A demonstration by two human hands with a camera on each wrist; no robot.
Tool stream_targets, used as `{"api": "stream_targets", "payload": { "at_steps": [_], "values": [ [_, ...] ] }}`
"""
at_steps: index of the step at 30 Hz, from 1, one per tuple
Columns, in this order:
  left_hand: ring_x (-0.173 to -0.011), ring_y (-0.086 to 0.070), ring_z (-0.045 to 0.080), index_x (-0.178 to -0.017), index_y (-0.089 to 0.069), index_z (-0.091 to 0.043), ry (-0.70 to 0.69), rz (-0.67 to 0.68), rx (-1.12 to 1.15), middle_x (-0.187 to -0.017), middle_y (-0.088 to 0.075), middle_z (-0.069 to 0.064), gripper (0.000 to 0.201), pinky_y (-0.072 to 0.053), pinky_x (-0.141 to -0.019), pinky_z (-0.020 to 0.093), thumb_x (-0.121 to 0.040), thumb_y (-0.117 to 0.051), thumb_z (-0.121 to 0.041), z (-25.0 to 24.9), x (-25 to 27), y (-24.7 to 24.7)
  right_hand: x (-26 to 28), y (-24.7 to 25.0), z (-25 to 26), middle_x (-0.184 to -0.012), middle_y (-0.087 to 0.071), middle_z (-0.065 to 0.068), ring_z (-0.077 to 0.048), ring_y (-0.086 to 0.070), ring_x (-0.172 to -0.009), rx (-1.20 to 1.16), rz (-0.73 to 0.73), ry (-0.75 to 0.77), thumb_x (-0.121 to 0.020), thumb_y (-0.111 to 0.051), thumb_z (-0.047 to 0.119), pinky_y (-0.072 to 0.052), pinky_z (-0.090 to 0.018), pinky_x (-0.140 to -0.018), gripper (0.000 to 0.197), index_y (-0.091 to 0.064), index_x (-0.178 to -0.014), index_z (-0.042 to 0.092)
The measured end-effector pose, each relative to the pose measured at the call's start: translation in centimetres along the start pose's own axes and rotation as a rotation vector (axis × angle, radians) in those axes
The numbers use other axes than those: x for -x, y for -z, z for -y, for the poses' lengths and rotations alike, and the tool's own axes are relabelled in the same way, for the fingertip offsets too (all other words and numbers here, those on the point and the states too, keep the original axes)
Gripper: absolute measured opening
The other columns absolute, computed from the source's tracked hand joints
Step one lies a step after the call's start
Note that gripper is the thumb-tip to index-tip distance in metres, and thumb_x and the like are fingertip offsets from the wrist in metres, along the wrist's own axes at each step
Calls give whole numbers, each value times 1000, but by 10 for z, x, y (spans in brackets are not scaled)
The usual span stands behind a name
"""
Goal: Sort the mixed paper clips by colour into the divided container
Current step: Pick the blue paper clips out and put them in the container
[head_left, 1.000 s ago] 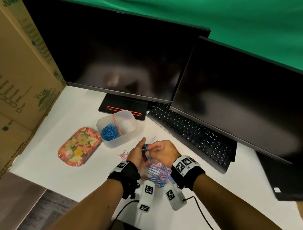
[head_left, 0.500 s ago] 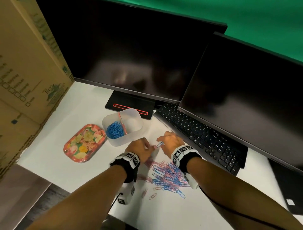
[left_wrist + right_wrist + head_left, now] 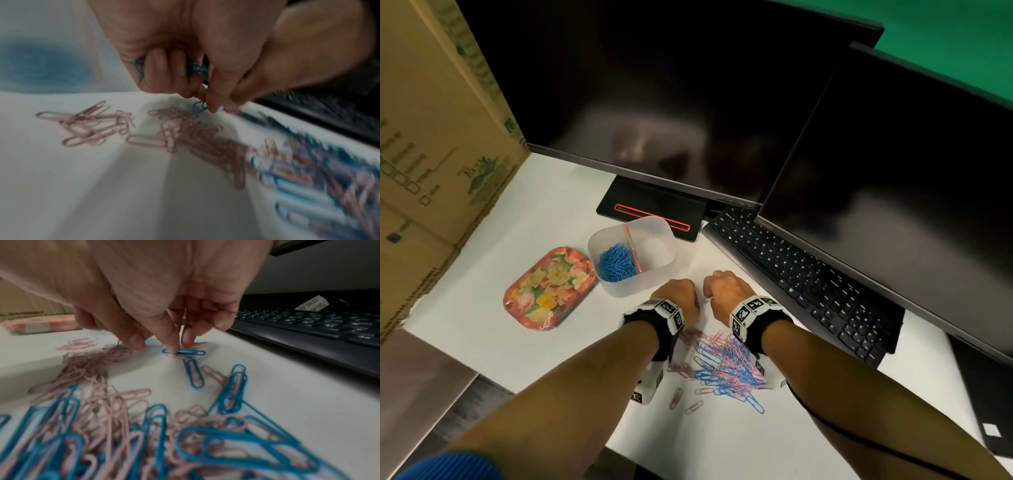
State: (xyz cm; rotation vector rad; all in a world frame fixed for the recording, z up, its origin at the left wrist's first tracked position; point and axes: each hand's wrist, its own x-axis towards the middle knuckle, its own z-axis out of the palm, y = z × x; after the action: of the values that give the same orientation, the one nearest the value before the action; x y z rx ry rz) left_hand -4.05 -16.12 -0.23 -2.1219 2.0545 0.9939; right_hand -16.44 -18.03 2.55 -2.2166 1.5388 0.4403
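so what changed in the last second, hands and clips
Both hands came down from above the mixed pile to the desk at its far edge. The left hand keeps blue clips in its grip; the right hand now fingers a blue clip lying flat. The divided container and floral tin stayed put.

Translucent matt plastic container (image 3: pixel 654 270); smooth coated clips (image 3: pixel 726 370); matt white table (image 3: pixel 544 346); cardboard box (image 3: pixel 431 144).

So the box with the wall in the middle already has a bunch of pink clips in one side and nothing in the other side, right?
Not quite: the clips in the box are blue clips, not pink. The head view shows them heaped in the left side, with the other side bare. The pink clips lie on the table in the mixed pile by the hands.
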Motion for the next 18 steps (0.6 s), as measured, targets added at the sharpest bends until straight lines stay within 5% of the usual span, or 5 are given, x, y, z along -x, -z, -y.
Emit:
{"api": "stream_targets", "payload": {
  "at_steps": [4, 7, 13, 18],
  "values": [
    [-75, -58, 16, -79, -67, -21, 44, -75, 269, -80, -65, -6, 5, -44, -71, 21, -78, -62, -19, 9, 1, 12, 6, 3, -1, -115, -57, -4, -24, -54, -109, -11, -13, 21, -87, -51, 2, -42, -27, -79, 30, -59, -110, 19],
    [-72, -59, 15, -69, -64, -22, 62, -45, 558, -71, -63, -8, 13, -44, -69, 20, -76, -70, -13, 17, 7, 21, 4, 7, 2, -116, -59, -9, -28, -58, -105, -37, 33, -29, -86, -51, 0, -46, -30, -75, 36, -56, -116, 19],
    [-47, -30, 14, -103, -69, -19, 168, 125, 952, -65, -61, 2, 29, -29, -45, 21, -79, -67, -3, 33, 23, 33, 0, 5, 3, -124, -58, -9, -29, -58, -111, -78, 97, -77, -86, -53, 3, -50, -32, -85, 43, -54, -125, 20],
    [-42, -25, 11, -95, -72, -12, 268, 122, 1133, -69, -52, 5, 28, -19, -44, 19, -85, -49, 0, 44, 30, 29, 0, 1, -1, -119, -57, 1, -23, -59, -104, -111, 49, -131, -87, -52, 10, -52, -32, -85, 29, -61, -109, 26]
  ]
}}
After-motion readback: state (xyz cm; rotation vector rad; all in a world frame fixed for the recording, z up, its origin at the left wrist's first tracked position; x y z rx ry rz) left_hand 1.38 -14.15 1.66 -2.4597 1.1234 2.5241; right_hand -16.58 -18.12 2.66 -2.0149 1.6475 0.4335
